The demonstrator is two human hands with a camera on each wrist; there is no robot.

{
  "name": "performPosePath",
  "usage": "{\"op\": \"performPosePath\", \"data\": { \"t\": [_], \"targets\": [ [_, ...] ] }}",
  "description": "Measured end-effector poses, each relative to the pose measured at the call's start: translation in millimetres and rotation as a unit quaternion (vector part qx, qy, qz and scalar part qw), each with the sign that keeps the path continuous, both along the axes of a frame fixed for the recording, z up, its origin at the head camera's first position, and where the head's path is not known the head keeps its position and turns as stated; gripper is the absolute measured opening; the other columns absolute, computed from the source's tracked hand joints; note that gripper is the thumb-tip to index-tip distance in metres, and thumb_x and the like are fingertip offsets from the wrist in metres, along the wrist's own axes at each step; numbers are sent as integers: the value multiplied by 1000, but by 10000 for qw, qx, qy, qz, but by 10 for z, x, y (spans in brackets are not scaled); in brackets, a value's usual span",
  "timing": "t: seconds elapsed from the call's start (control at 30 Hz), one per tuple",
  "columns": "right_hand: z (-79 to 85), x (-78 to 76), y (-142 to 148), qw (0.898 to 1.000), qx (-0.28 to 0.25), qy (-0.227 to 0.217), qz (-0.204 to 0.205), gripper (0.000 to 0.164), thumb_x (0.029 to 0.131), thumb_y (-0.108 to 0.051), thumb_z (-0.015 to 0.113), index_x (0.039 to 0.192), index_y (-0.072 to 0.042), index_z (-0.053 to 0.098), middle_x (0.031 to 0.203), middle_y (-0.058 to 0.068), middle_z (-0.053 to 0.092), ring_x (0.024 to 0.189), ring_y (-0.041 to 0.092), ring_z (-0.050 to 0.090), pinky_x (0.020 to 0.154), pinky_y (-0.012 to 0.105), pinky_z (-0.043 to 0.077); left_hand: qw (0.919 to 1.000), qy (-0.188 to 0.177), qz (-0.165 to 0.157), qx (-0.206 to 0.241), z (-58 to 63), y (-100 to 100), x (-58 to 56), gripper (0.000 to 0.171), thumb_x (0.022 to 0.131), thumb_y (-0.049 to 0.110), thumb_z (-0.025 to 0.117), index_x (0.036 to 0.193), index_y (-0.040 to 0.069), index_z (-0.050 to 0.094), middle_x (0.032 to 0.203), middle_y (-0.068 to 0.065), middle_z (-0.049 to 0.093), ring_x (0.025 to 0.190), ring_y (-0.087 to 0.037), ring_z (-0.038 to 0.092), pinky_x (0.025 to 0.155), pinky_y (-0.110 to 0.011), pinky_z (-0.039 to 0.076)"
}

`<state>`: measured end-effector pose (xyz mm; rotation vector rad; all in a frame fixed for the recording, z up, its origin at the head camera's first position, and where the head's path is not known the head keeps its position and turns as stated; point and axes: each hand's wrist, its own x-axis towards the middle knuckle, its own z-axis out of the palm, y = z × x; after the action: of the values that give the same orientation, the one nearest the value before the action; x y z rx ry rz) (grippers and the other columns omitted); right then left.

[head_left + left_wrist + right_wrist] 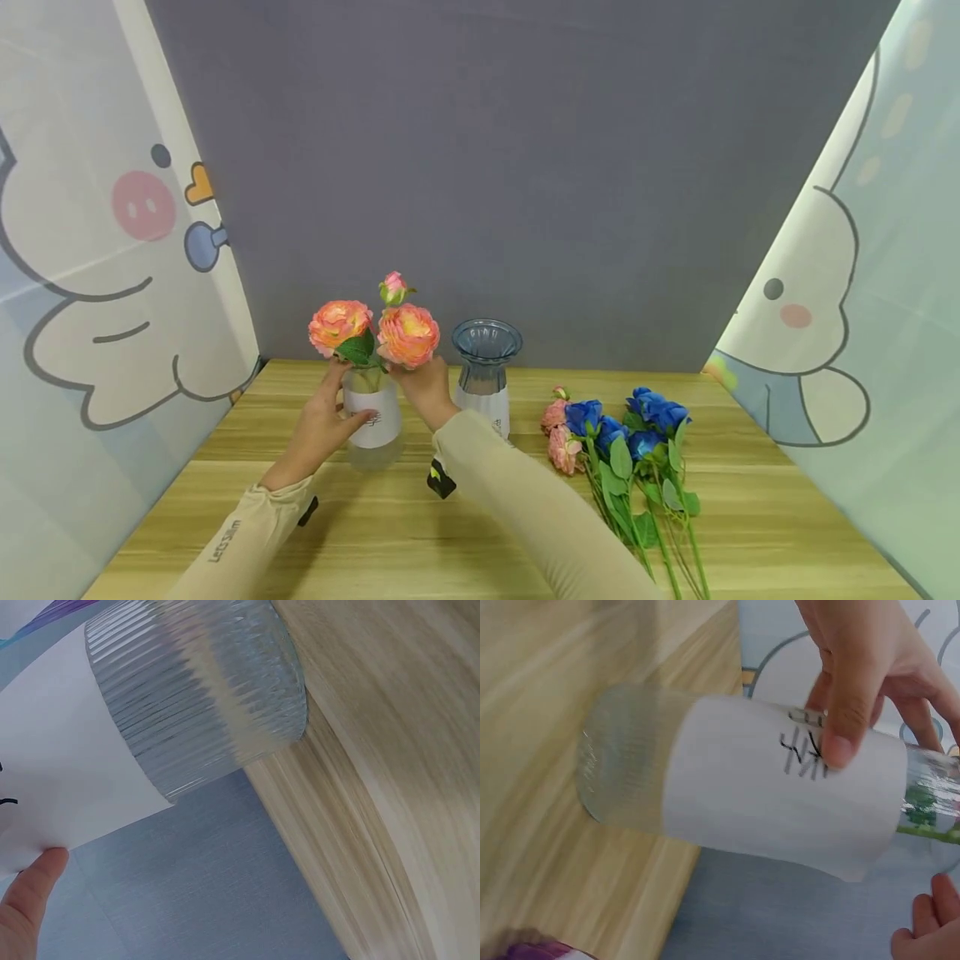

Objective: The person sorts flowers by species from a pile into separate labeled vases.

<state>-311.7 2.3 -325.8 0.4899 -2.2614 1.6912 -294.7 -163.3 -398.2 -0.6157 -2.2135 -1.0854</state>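
Note:
A clear ribbed glass vase (375, 454) with a white handwritten label stands on the table at the left. My left hand (324, 425) grips it, thumb pressed on the label (742, 772) and the other fingers round the far side. Orange-pink peonies (340, 327) with green leaves rise from its mouth. My right hand (427, 387) is at the rim, just under the right-hand peony (408, 335), its fingers curled at the stem. The flower head partly hides the fingertips. In the right wrist view, green stem shows through the glass neck (930, 806).
A blue-grey glass vase (486, 343) with a white label stands right of the hands, partly behind my right sleeve. Farther right on the wooden table (757, 517) lie blue roses (652, 410) and pink flowers (562, 448) with long stems. A grey panel (525, 183) rises behind.

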Motion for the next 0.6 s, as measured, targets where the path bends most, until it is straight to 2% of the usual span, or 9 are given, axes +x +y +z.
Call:
{"op": "performPosePath", "data": {
  "t": [0.03, 0.07, 0.13, 0.2, 0.33, 0.43, 0.53, 0.6],
  "targets": [
    [-23, 11, 17, 9993, 329, 62, -164, 4, 85, -4, 70, 84, -1, 68, 74, 1, 68, 69, 7, 61, 66, 17, 47, 10000, -37, -3, 21, -5, 4, 0, 94, 71, -4, 82, 148, 12, 30, 152, -25, 24, 110, -51, 52, 69, -57, 53],
    [-53, 18, 39, 9940, 914, 279, -540, 12, 80, -6, 76, 89, 0, 71, 80, 3, 71, 74, 8, 64, 66, 18, 49, 9999, -95, -15, 62, -10, 8, 0, 92, 72, -4, 81, 147, 11, 31, 153, -25, 22, 110, -52, 51, 70, -57, 52],
    [-106, 28, 75, 9972, 664, -64, -344, 17, 82, -8, 75, 95, 1, 73, 91, 9, 72, 84, 18, 68, 70, 23, 52, 9997, -190, -28, 124, -13, 11, 5, 88, 73, -3, 81, 145, 9, 32, 154, -25, 19, 110, -52, 51, 71, -58, 52],
    [-150, 33, 114, 9986, 286, -419, -134, 19, 84, -8, 73, 100, 3, 72, 95, 13, 72, 83, 23, 68, 68, 28, 54, 9996, -254, -11, 153, -8, 13, 9, 84, 74, -3, 80, 143, 7, 34, 153, -26, 21, 111, -52, 50, 72, -59, 51],
    [-217, 33, 202, 9917, -176, -1244, 268, 25, 90, -15, 68, 109, 1, 70, 97, 10, 71, 80, 25, 68, 60, 28, 54, 9996, -213, 28, 158, -1, 21, 8, 82, 72, -4, 80, 141, 1, 35, 148, -28, 30, 110, -52, 50, 71, -59, 51],
    [-253, 66, 293, 9812, -105, -1848, 546, 28, 93, -20, 65, 112, 0, 69, 99, 11, 71, 84, 29, 67, 66, 35, 56, 9998, -163, 63, 132, -1, 29, 4, 81, 71, -5, 81, 139, -2, 35, 143, -30, 34, 109, -52, 51, 70, -58, 51],
    [-289, 145, 426, 9695, 195, -2234, 983, 29, 94, -16, 63, 116, 2, 66, 104, 18, 68, 88, 33, 67, 74, 45, 55, 9998, -149, 79, 95, -2, 29, 1, 82, 71, -6, 81, 139, -4, 35, 143, -30, 35, 109, -52, 51, 70, -58, 52],
    [-311, 209, 527, 9602, 404, -2458, 1263, 29, 95, -14, 61, 118, 3, 64, 105, 19, 68, 90, 34, 67, 76, 48, 54, 9999, -107, 85, 81, -2, 26, -2, 83, 70, -6, 81, 139, -3, 35, 143, -30, 35, 108, -51, 51, 70, -57, 52]
  ]
}}
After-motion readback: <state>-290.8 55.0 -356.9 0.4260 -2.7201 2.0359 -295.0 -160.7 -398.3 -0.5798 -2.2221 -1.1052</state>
